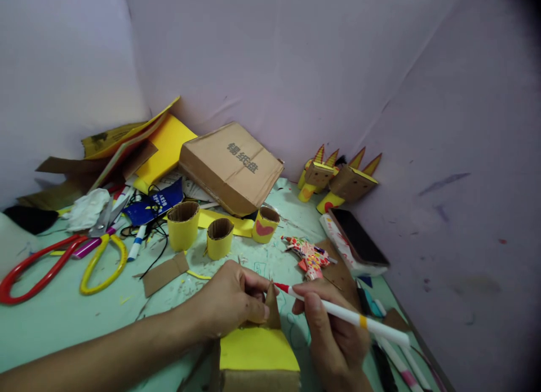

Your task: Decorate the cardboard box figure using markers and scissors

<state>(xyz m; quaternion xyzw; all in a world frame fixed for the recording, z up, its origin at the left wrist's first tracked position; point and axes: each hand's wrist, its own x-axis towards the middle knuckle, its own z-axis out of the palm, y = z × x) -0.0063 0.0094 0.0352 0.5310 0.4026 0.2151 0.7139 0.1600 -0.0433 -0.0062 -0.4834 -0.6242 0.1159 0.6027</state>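
My left hand pinches a pointed brown cardboard piece that stands up at the far edge of a small box with a yellow top. Between the fingers of my right hand is a white marker pen with an orange band, gripped like a writing tool. Its red tip is at the upper part of the pointed piece; I cannot tell whether it touches. The box's lower part runs out of the picture.
Three yellow cardboard rings stand beyond my hands. Scissors lie at left, a cardboard carton at the back. Two horned cardboard figures stand by the right wall, near a phone. Several pens lie at lower right.
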